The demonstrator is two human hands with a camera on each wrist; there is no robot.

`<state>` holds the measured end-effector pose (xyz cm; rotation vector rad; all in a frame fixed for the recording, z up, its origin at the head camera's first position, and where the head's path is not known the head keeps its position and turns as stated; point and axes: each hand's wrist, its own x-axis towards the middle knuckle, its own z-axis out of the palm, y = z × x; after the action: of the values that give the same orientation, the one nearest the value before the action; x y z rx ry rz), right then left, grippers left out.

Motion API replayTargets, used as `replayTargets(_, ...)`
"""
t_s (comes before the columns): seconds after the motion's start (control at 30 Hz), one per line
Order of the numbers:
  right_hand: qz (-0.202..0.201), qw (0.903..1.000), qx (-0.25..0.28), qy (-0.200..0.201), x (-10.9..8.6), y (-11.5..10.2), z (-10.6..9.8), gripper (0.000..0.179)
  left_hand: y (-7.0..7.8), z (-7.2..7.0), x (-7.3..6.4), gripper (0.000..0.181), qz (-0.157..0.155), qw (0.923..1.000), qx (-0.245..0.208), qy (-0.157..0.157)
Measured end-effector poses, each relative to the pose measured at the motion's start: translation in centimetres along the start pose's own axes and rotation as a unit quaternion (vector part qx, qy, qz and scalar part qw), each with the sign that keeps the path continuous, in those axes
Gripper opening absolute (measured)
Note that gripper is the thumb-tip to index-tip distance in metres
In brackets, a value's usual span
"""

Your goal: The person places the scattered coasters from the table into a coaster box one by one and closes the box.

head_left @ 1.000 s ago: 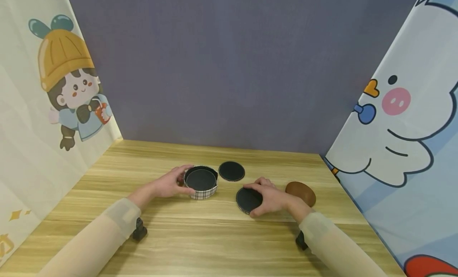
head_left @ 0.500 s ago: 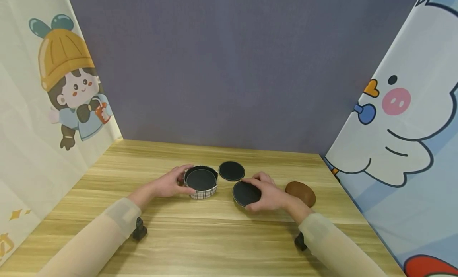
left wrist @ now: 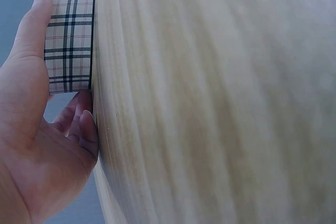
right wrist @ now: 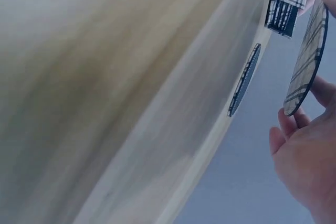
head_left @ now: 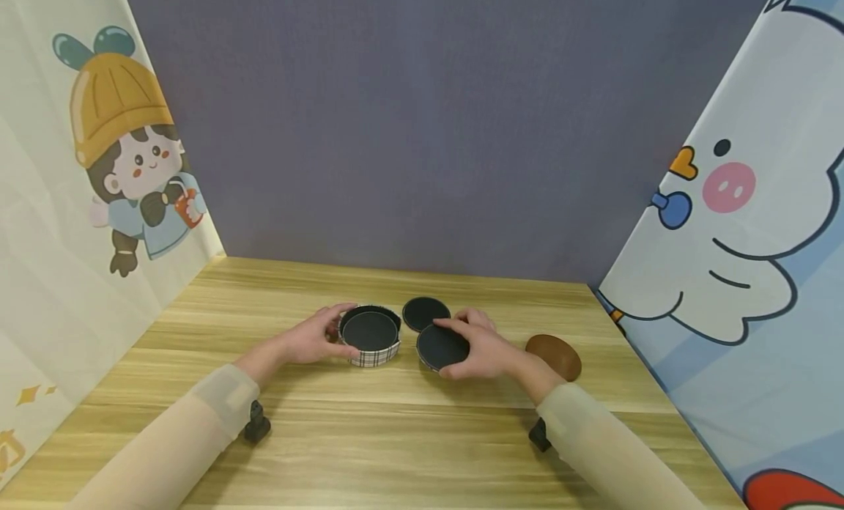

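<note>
My left hand [head_left: 313,338] grips the left side of a round coaster holder [head_left: 372,358] with a plaid outer wall, thumb in front and fingers behind. A black coaster shows inside it [head_left: 369,331]. Pinched by its edge in my right hand [head_left: 486,351] is another round coaster [head_left: 440,346], black on top. In the right wrist view this held coaster [right wrist: 308,59] is raised off the table and shows a plaid underside. A third coaster [head_left: 420,310] lies flat on the table behind it, partly overlapped by it in the head view.
To the right sits a smooth brown oval object [head_left: 555,355], partly behind my right wrist. The wooden table [head_left: 369,451] ends at a grey back panel [head_left: 409,129], with printed cartoon cloths at both sides.
My right hand has lifted the coaster off the table and carried it leftward and away from me, toward the holder. The left hand and holder have stayed in place.
</note>
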<state>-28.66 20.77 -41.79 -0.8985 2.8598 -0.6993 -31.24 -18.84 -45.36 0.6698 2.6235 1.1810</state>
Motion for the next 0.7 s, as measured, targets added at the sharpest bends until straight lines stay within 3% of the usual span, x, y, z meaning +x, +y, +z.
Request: replayTargets(0.7, -0.020, 0.9998, -0.005, -0.006, 3.9, -2.7, 0.4, 0.097, -0.1, 0.0, -0.1, 0.108, -0.003, 1.0000, 0.001, -0.001)
